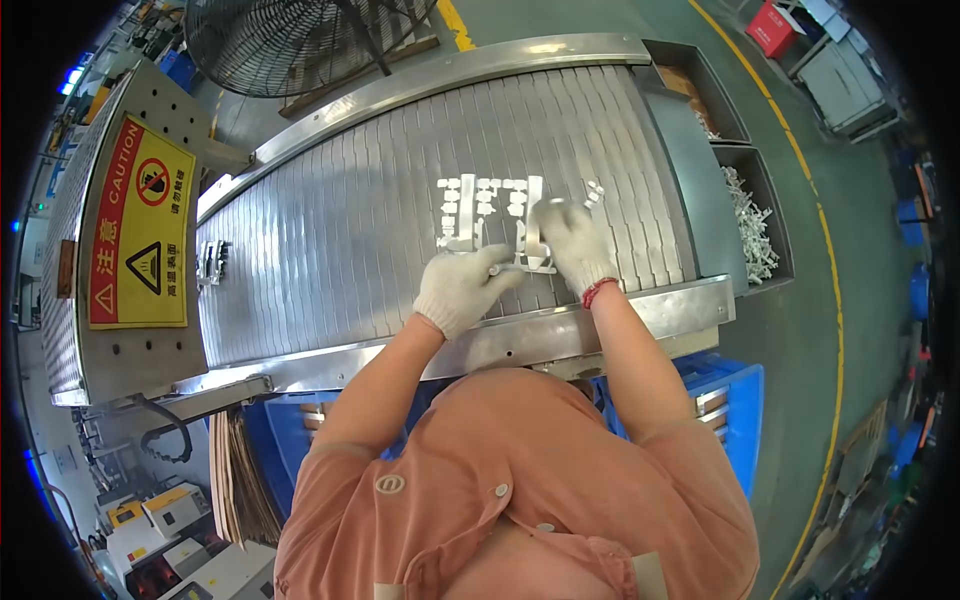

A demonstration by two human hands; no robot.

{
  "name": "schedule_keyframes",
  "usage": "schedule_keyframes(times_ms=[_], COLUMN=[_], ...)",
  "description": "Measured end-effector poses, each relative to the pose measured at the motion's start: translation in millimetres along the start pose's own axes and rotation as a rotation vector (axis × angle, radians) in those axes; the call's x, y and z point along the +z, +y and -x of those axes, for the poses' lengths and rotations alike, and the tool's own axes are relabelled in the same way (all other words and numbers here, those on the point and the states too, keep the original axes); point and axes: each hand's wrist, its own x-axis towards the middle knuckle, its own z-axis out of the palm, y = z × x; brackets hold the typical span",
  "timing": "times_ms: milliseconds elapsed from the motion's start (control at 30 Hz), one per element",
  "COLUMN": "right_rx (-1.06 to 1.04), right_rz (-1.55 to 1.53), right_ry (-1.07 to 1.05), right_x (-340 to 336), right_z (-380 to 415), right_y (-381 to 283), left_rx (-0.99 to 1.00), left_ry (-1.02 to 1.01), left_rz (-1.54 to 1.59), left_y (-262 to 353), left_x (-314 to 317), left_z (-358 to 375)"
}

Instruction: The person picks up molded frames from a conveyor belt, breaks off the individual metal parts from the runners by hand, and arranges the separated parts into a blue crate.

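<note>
A silvery metal casting (467,205), with long bars and rows of small lobes, lies flat on the slatted metal conveyor (370,180). My left hand (462,287), in a white knit glove, is at its near edge, with thumb and fingers closed on the casting's lower end. My right hand (573,240), gloved too, has its fingers curled around the right-hand bar (534,205); the glove hides part of that bar. Just beyond my right fingers a small loose metal piece (595,193) rests on the slats.
Another casting (212,262) sits at the conveyor's left, beside a housing with a caution sign (143,222). Two grey bins stand at the right end; the nearer bin (778,165) holds many small metal scraps. Blue crates (742,420) are under the near rail, and a large fan (300,45) stands behind.
</note>
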Motion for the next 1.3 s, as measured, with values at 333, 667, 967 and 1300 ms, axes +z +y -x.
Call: schedule_keyframes(times_ms=[333, 667, 967, 1300], right_rx=[0.186, 0.074, 0.093, 0.05], right_rz=[-0.094, -0.025, -0.267, -0.184], right_ry=[-0.141, -0.063, -0.059, -0.225], right_x=[-6.7, 4.9, -3.2, -24.5], right_z=[21.6, 47.5, 33.1, 33.8], right_y=[-27.9, -42.1, -4.5, -13.0], left_rx=[-0.293, -0.432, -0.541, -0.449], left_ry=[0.367, -0.071, 0.17, -0.332], left_rz=[0.284, 0.203, 0.367, 1.014], left_y=[-12.2, -12.2, -53.7, -18.0], left_x=[-45.9, -45.9, -21.7, -38.6], left_z=[-0.7, -32.7, -43.5, -57.7])
